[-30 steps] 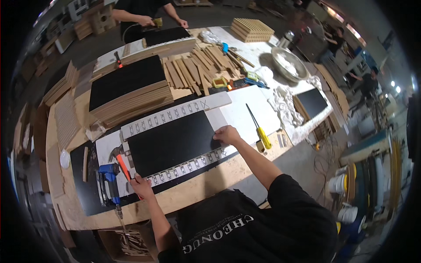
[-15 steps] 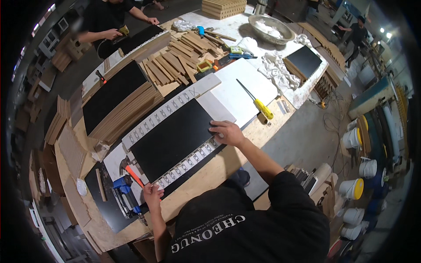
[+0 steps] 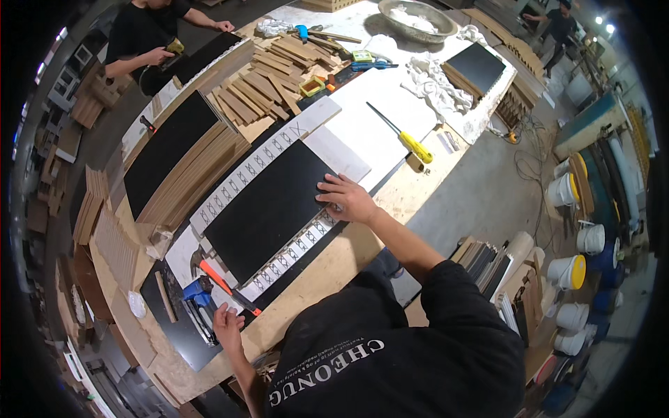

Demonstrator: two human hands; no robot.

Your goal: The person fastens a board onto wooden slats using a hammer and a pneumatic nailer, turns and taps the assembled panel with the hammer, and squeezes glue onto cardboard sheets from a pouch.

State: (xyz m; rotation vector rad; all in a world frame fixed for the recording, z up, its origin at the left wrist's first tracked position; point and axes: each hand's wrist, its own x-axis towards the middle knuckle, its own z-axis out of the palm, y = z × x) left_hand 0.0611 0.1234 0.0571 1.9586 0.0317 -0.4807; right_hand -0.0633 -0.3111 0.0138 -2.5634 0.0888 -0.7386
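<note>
A rectangular black panel lies slantwise on the bench, between white strips marked with a row of drawn figures. At its right front corner is my right hand. The fingers are spread over the panel's top, and the thumb is by the front edge. My left hand is apart from the panel at its near left, fingers loosely stretched and holding nothing. Just beyond it lie a hammer with an orange and black handle and a blue air nailer, partly behind my fingers.
Stacked black-topped panels stand at the left, with loose wood strips behind. A yellow-handled screwdriver lies right of my work, near white rags and a metal basin. Across the bench a person works with a hand tool.
My left hand has drawn back from the panel's near left corner, and the hammer's handle end now shows. My right hand reaches slightly farther over the panel. The view has shifted a little.
</note>
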